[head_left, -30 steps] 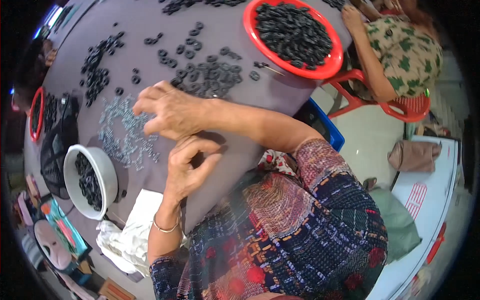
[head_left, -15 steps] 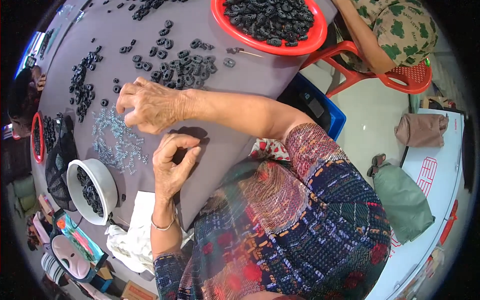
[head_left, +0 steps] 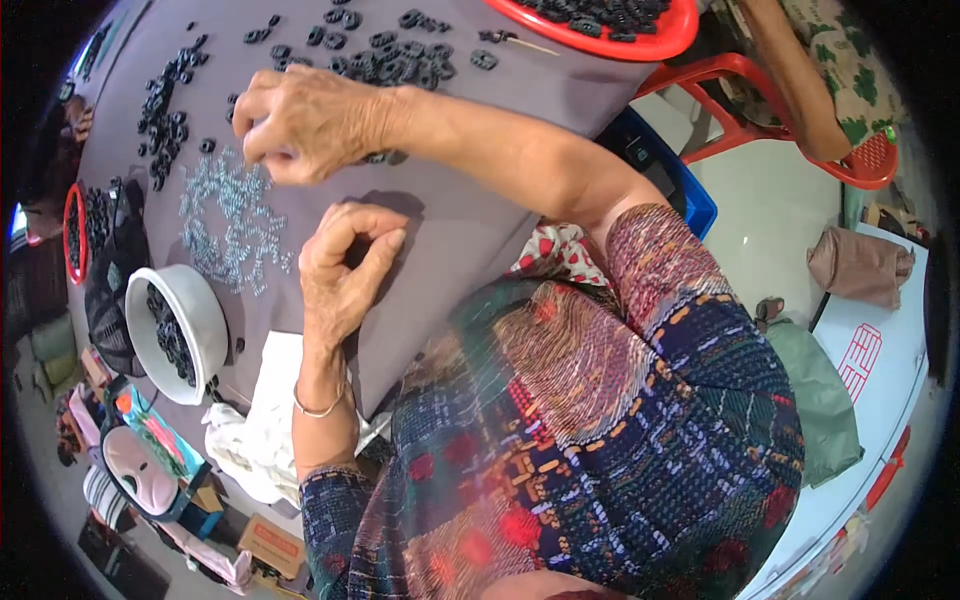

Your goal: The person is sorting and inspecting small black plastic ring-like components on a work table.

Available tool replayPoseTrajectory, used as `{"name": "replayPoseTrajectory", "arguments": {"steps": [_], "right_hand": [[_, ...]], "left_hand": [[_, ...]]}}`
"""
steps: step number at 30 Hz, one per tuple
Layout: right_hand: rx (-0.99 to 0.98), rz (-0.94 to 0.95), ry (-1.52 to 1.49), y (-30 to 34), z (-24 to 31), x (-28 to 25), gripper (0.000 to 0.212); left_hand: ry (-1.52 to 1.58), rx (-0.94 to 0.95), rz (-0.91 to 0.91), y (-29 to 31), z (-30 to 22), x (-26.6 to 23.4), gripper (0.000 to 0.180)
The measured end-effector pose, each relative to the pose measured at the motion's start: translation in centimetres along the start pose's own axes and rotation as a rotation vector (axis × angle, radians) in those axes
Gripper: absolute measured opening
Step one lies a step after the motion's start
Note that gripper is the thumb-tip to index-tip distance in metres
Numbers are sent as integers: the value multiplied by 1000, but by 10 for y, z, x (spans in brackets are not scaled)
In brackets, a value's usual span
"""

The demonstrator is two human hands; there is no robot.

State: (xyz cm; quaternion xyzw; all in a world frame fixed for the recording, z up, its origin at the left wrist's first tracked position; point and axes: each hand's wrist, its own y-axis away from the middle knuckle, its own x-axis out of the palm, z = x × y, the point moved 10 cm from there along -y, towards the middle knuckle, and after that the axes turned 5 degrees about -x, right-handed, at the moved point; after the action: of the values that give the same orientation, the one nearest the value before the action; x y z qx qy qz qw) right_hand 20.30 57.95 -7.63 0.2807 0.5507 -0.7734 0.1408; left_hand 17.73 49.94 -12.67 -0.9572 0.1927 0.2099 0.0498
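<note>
Consider the silvery spring-like coils (head_left: 232, 222) first: lying loose on the worktop (head_left: 455, 232), left of and a little beyond the left grip (head_left: 340, 265), and just to the near-left of the right grip (head_left: 315, 120). Probably very light, so could tangle, roll or scatter if brushed by a knuckle. Curled at the right grip, with fingers bent down near the coils' far edge; cannot tell whether pinching anything, so might be picking up two together, or none, unnoticed. Rounded at the left grip, with thumb and forefinger arched around a narrow gap; cannot tell whether holding anything, but could drop so small a thing through a slackened thumb. Next, mind the dark ring-like pieces (head_left: 390, 62), heaped just beyond the right grip and wrist: close enough to be swept among the coils by a dragging forearm. To the left of the left grip, note the pale bowl (head_left: 207, 320) with more dark pieces inside, just beside the white cloth (head_left: 270, 425): could be tipped by a snagged fold. Farthest out, beyond and right of the right grip, note the red basin (head_left: 610, 50), perhaps liable to spill if bumped by the co-worker's arm (head_left: 795, 80).
</note>
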Motion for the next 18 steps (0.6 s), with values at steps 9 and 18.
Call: {"name": "replayPoseTrajectory", "arguments": {"steps": [9, 18], "right_hand": [[22, -3, -136, -1, -8, 2, 8], [-8, -145, -183, -8, -2, -1, 6]], "left_hand": [[61, -49, -8, -1, 6, -1, 10], [-40, 5, -34, 0, 0, -5, 8]]}}
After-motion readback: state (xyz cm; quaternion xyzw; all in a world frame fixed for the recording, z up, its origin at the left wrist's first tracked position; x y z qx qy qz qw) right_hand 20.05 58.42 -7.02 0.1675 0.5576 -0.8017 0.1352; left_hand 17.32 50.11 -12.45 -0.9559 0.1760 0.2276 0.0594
